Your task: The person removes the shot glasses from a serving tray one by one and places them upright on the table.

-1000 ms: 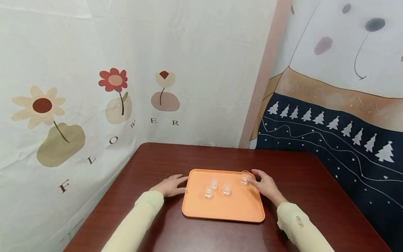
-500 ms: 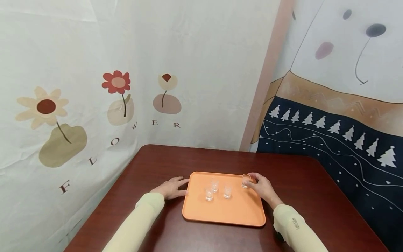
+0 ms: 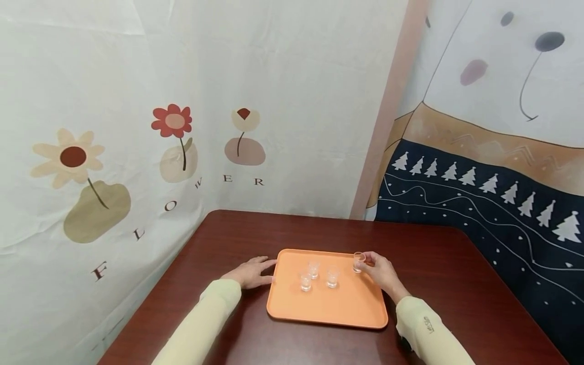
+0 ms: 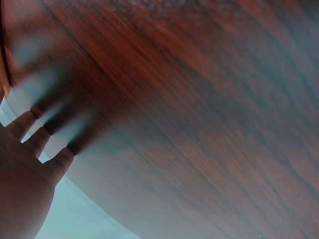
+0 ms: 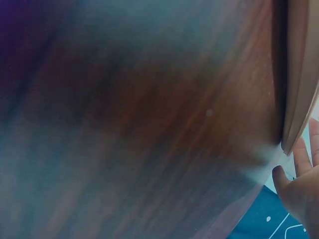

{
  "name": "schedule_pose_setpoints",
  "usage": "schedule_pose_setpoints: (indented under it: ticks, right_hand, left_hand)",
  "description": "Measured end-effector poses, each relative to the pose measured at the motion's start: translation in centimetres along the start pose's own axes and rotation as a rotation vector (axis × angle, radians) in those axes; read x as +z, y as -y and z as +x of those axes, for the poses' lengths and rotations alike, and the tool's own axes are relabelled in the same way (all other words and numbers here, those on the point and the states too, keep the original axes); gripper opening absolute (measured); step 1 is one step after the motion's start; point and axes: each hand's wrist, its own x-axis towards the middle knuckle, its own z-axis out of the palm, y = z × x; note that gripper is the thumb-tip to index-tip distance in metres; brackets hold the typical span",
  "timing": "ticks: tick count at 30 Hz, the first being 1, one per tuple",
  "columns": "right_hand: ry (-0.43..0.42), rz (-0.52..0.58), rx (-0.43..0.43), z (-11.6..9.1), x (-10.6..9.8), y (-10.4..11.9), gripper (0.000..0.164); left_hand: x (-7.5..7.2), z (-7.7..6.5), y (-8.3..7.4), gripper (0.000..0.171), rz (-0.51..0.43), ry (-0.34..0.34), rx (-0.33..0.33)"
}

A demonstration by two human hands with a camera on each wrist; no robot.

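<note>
An orange tray lies on the table. Near its far right corner my right hand pinches a small clear shot glass between thumb and fingers. Three similar glasses stand upright left of it: one in front, one behind and one to the right. My left hand has its fingers spread at the tray's left rim. The left wrist view shows part of that hand over the wood. In the right wrist view the right hand is partly cut off, its glass hidden.
The dark red-brown table has rounded far corners. A white cloth with flower prints hangs behind it and on the left. To the right hangs a cloth with a bear and tree pattern.
My right hand's fingers have closed on the far right glass, which they were beside a second ago. My left hand stays at the tray's left rim. The head view has shifted slightly.
</note>
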Motion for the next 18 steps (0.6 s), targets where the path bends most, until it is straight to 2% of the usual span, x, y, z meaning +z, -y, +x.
schedule_pose_setpoints:
  ticks: [10,18]
  right_hand:
    - [-0.007,-0.021,-0.025,0.08,0.07,0.68,0.030]
    - [-0.037,0.013,0.016,-0.14,-0.75,0.97,0.036]
  left_hand:
    - [0.01,-0.14,-0.03,0.066,-0.004,-0.004,-0.019]
    - [0.11,-0.03,0.00,0.067,0.005,-0.003,-0.013]
